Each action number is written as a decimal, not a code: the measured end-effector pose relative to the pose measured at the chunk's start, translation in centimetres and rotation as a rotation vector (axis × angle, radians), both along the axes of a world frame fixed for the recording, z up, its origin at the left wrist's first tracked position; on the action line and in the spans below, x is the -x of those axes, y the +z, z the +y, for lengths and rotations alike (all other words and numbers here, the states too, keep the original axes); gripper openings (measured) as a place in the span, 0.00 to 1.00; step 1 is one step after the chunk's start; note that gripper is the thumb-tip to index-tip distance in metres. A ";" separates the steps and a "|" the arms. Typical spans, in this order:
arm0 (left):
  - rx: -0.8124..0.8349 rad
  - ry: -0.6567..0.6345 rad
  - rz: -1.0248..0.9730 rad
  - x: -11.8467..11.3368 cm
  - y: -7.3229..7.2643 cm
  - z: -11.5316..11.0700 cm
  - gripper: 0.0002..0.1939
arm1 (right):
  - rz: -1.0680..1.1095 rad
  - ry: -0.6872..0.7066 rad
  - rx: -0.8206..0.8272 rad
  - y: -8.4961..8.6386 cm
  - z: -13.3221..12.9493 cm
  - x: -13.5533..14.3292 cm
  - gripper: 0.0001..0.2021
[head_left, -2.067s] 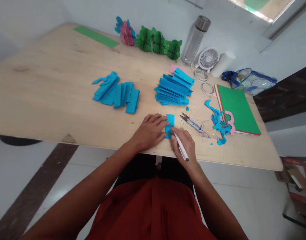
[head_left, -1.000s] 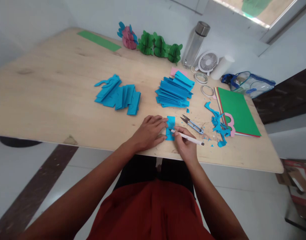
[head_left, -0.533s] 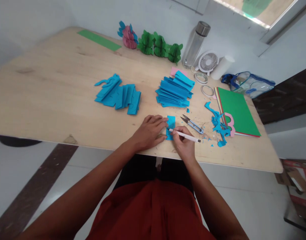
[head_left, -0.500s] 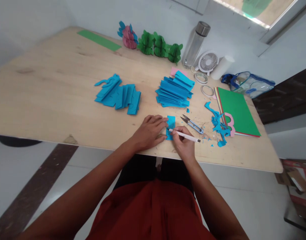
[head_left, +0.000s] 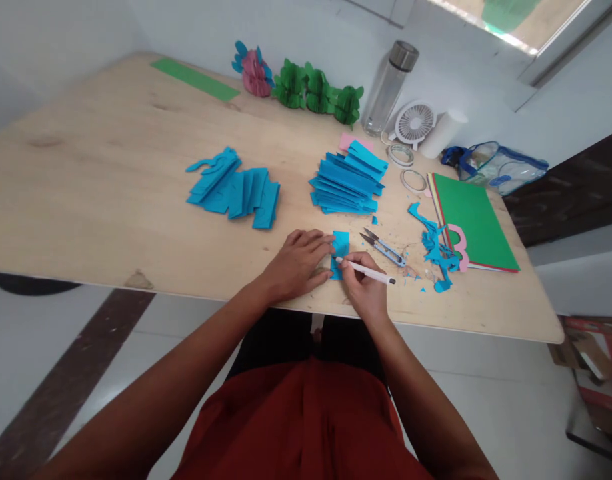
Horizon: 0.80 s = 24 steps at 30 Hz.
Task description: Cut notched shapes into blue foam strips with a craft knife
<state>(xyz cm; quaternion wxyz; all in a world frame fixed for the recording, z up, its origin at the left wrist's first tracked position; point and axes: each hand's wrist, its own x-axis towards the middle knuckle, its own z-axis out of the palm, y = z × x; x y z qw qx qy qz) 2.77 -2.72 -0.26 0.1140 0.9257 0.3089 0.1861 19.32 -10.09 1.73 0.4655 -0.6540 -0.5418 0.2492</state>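
A small blue paper piece point(head_left: 341, 241) lies near the table's front edge. My left hand point(head_left: 300, 263) rests flat with its fingers stretched out, the fingertips on the paper's left edge. In my right hand point(head_left: 365, 287) is a white pen point(head_left: 370, 272), held in a writing grip with its tip at the paper. Just beyond the right hand lie thread snips point(head_left: 383, 247), blades pointing up and left. A stack of blue paper strips point(head_left: 347, 181) sits behind the paper piece. Folded blue paper pieces point(head_left: 236, 188) lie to the left.
Blue scraps point(head_left: 439, 250), a pink cutout point(head_left: 458, 245) and green sheets point(head_left: 476, 217) lie right. Tape rolls point(head_left: 413, 181), a small fan point(head_left: 415, 123), a bottle point(head_left: 390, 87) and a clear pouch point(head_left: 506, 168) stand behind. Green paper shapes point(head_left: 317, 92) line the wall.
The pen and right hand have shifted very slightly against the paper. The whole view has moved a little; the left hand stays on the paper.
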 end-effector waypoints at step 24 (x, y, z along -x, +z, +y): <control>0.021 0.005 -0.006 0.0 0.2 -0.1 0.17 | -0.072 -0.034 -0.026 0.3 -0.4 0.2 0.09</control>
